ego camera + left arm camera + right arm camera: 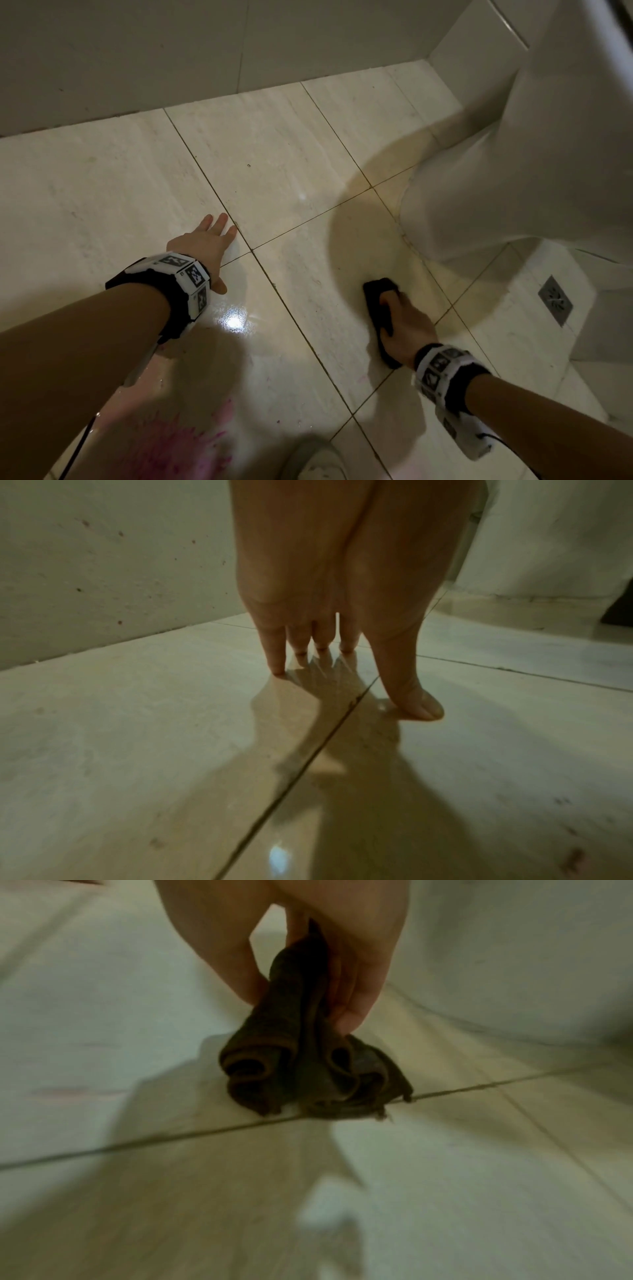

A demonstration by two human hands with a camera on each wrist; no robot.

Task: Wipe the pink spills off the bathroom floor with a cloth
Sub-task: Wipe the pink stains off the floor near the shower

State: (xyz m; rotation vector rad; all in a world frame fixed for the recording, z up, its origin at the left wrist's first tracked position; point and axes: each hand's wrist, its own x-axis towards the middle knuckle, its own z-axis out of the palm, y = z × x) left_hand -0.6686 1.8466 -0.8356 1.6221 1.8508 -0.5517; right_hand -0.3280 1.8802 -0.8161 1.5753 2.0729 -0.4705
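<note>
Head view: right hand at about five o'clock of the frame, fingers curled over a dark cloth and pressing it flat to the floor tile, near the base of a white toilet at two o'clock. Right wrist view: thumb on one side, fingers on the other, clamped on the bunched cloth, its rolled folds touching the tile right at a grout line; picture blurred. Held bunched, probably, to put a thick pad under the palm and keep skin off the wet.

Left hand at nine o'clock, fingers straight and slightly apart, holding nothing; left wrist view shows fingertips and thumb touching the tile either side of a grout line. Likely a prop, bearing weight while crouched and reaching.

Pink spill at seven o'clock, low in the frame beside the left forearm, well apart from the cloth and not yet wiped, with a faint pink film on the tile above it. A shoe at six o'clock, just beside the spill. Floor drain at four o'clock.

No containers in sight: no bucket, basin or bottle, so nothing to report as held in one.
</note>
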